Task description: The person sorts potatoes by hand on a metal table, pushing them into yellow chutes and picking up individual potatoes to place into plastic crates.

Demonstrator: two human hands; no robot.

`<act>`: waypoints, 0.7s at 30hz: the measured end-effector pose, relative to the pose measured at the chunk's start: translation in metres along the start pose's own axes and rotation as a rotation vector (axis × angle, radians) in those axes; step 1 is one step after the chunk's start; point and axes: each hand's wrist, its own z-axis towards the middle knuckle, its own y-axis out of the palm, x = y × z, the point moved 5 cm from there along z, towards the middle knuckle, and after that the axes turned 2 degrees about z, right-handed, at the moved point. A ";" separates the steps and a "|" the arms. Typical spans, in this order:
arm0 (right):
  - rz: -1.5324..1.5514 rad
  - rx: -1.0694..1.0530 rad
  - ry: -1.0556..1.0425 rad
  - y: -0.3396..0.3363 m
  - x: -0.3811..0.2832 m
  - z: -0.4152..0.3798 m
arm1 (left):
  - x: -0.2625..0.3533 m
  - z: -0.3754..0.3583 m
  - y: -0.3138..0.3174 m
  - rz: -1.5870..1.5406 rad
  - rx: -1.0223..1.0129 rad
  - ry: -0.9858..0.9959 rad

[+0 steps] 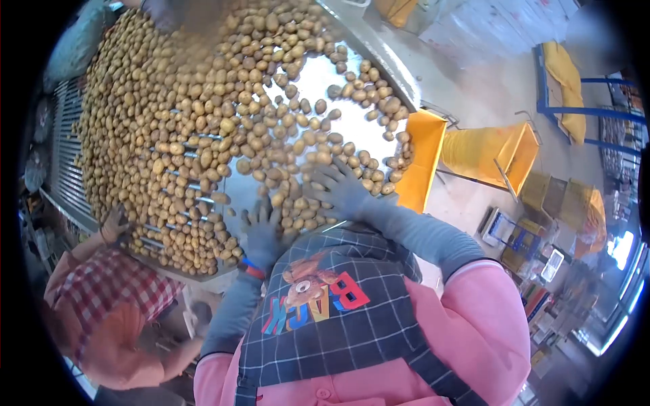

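Many potatoes (196, 101) cover a metal sorting table (362, 128) in front of me. My left hand (263, 233), in a grey glove with a red and blue band at the wrist, lies at the table's near edge beside potatoes, fingers spread and nothing held. To its right, my right hand (342, 193), also in a grey glove, rests palm down against potatoes with its fingers apart. A yellow chute (416, 162) sits at the table's right end, next to potatoes gathered there.
On the left, a co-worker's hand (115, 224) touches potatoes near metal rollers (68, 149). Another person's blurred arm is at the top. Right of the chute are a yellow bag (477, 152), a blue frame (589, 111) and crates (518, 243).
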 end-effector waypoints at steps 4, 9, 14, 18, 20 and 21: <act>-0.050 -0.328 0.270 -0.007 0.066 -0.049 | 0.001 -0.009 0.012 -0.107 0.075 0.164; -0.083 0.352 0.425 -0.082 0.170 -0.022 | 0.077 0.065 -0.015 -0.086 0.024 0.482; 0.040 0.270 0.754 -0.061 0.225 0.125 | 0.183 0.148 -0.025 -0.063 0.071 0.691; -0.094 0.030 0.826 -0.049 0.140 0.167 | 0.142 0.151 -0.028 -0.355 -0.142 0.915; -0.080 -0.017 0.555 -0.030 0.105 0.143 | 0.098 0.122 -0.085 -0.381 0.111 1.036; -0.137 -0.048 0.441 -0.027 0.086 0.124 | 0.044 0.115 -0.071 -0.400 0.150 1.005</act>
